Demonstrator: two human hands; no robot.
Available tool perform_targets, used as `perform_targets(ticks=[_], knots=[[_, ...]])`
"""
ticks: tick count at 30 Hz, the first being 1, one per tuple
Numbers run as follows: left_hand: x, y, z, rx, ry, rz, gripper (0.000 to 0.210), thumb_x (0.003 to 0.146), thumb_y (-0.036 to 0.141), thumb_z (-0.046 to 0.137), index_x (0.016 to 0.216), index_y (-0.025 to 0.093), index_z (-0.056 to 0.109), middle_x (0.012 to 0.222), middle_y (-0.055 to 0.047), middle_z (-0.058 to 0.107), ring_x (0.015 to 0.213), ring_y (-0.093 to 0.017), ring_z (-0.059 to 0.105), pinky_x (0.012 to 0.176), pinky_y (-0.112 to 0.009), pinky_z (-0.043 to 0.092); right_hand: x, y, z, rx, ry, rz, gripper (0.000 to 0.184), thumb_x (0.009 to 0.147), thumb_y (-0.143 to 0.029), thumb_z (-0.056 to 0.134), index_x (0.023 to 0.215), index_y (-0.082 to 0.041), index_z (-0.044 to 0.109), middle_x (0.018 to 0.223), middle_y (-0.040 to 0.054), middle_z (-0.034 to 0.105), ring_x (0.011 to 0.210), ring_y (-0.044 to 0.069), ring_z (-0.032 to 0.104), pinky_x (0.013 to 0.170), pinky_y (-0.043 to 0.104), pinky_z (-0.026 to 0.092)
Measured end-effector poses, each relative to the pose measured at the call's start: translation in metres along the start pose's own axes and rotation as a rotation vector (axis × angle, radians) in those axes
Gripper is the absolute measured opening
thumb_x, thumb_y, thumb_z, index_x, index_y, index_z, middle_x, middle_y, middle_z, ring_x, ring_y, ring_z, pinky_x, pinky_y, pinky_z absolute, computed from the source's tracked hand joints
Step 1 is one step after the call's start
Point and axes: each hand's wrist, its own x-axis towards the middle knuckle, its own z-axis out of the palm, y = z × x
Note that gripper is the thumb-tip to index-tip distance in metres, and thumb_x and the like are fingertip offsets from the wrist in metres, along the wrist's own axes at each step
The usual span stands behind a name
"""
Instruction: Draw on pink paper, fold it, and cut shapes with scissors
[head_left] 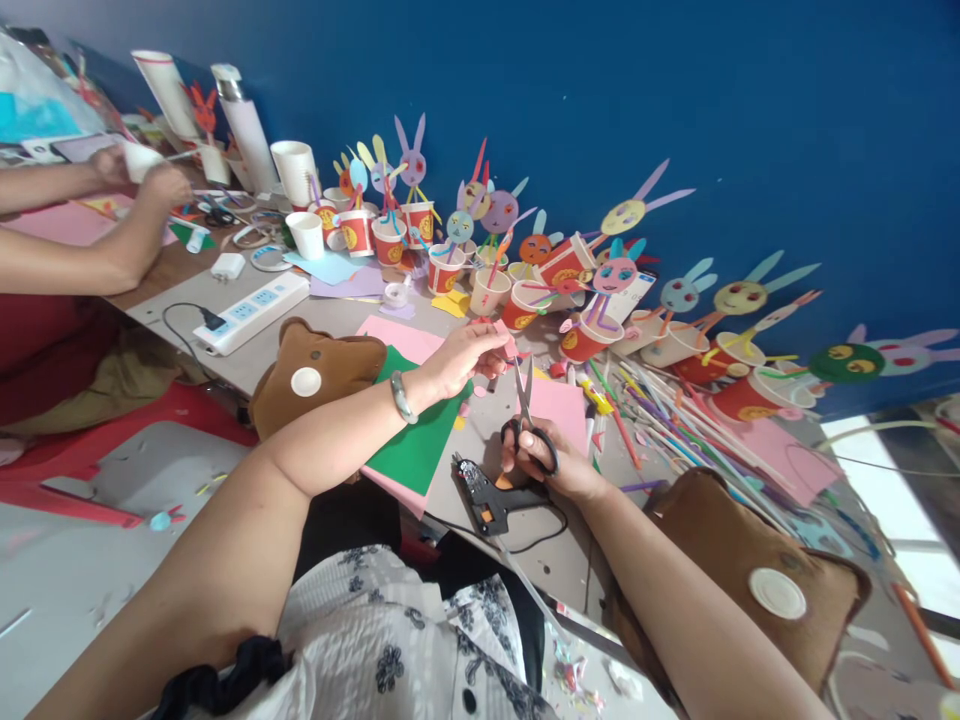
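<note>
In the head view my left hand (pixel 466 358) is closed in a pinch on a small piece of pink paper (pixel 507 340). A jade-coloured bangle sits on that wrist. Black-handled scissors (pixel 527 405) are in my right hand (pixel 559 460), fingers through the loops, blades parted and pointing up at the paper. Whether the blades touch the paper I cannot tell. Below the scissors a black glue gun (pixel 484 498) lies on the table. Green paper (pixel 420 440) on top of pink sheets lies under my left forearm.
Paper cups with rabbit-faced figures (pixel 450 265) line the wall. Pipe cleaners (pixel 675 430) lie at right, between brown cushions (pixel 315 365). A power strip (pixel 255 312) lies at left. Beyond it, another person's hands (pixel 166 190) hold a white cup (pixel 141 160).
</note>
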Motion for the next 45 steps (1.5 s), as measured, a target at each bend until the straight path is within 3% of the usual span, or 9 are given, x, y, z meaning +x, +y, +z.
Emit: perform_targets(ticks=[6, 12, 22, 31, 35, 40, 45], knots=[[0.001, -0.003, -0.001, 0.065, -0.030, 0.064, 0.022, 0.091, 0.025, 0.062, 0.073, 0.013, 0.058, 0.064, 0.002, 0.060, 0.053, -0.005, 0.055, 0.052, -0.018, 0.042, 0.000, 0.003, 0.000, 0.009, 0.007, 0.002, 0.053, 0.082, -0.067, 0.065, 0.074, -0.015, 0.061, 0.065, 0.0054, 0.068, 0.037, 0.005, 0.036, 0.036, 0.021, 0.018], [0.001, -0.003, 0.000, 0.114, -0.099, 0.033, 0.023, 0.088, 0.032, 0.067, 0.079, 0.012, 0.062, 0.065, 0.001, 0.061, 0.052, -0.005, 0.054, 0.051, -0.019, 0.042, -0.001, 0.007, -0.003, 0.010, 0.021, 0.001, 0.054, 0.082, -0.069, 0.064, 0.073, -0.015, 0.062, 0.062, 0.0035, 0.064, 0.037, 0.006, 0.036, 0.035, 0.021, 0.019], [0.004, -0.004, -0.008, 0.179, -0.177, 0.078, 0.021, 0.088, 0.031, 0.068, 0.083, 0.012, 0.061, 0.075, -0.001, 0.065, 0.056, -0.006, 0.055, 0.055, -0.021, 0.047, 0.000, 0.002, -0.007, 0.059, -0.041, -0.002, 0.053, 0.082, -0.068, 0.064, 0.078, -0.015, 0.062, 0.069, 0.0053, 0.068, 0.038, 0.005, 0.035, 0.036, 0.022, 0.019], [0.007, 0.006, -0.017, 0.396, -0.280, 0.194, 0.025, 0.089, 0.034, 0.068, 0.082, 0.010, 0.066, 0.073, -0.005, 0.067, 0.060, -0.008, 0.060, 0.059, -0.022, 0.047, -0.002, -0.007, -0.018, 0.089, -0.143, 0.000, 0.059, 0.081, -0.075, 0.058, 0.079, -0.017, 0.067, 0.075, 0.0072, 0.070, 0.044, 0.009, 0.040, 0.044, 0.026, 0.030], [0.004, 0.011, -0.018, 0.419, -0.317, 0.202, 0.031, 0.085, 0.041, 0.072, 0.079, 0.011, 0.065, 0.071, -0.005, 0.068, 0.060, -0.008, 0.060, 0.061, -0.023, 0.048, -0.002, -0.007, -0.018, 0.082, -0.134, 0.020, 0.059, 0.077, -0.077, 0.060, 0.072, -0.018, 0.066, 0.062, 0.0038, 0.062, 0.046, 0.012, 0.042, 0.045, 0.027, 0.034], [0.003, 0.011, -0.019, 0.429, -0.370, 0.179, 0.037, 0.082, 0.048, 0.074, 0.078, 0.012, 0.065, 0.070, -0.004, 0.068, 0.059, -0.008, 0.061, 0.059, -0.022, 0.048, -0.003, -0.009, -0.013, 0.113, -0.082, 0.002, 0.056, 0.077, -0.072, 0.065, 0.069, -0.017, 0.062, 0.071, 0.0056, 0.066, 0.046, 0.010, 0.044, 0.045, 0.026, 0.032], [0.003, 0.010, -0.018, 0.393, -0.384, 0.141, 0.039, 0.079, 0.048, 0.077, 0.079, 0.012, 0.064, 0.071, -0.004, 0.068, 0.058, -0.008, 0.062, 0.059, -0.023, 0.050, -0.003, -0.008, -0.011, 0.129, -0.065, 0.037, 0.058, 0.072, -0.075, 0.068, 0.067, -0.018, 0.060, 0.064, 0.0048, 0.065, 0.044, 0.010, 0.046, 0.039, 0.024, 0.030]])
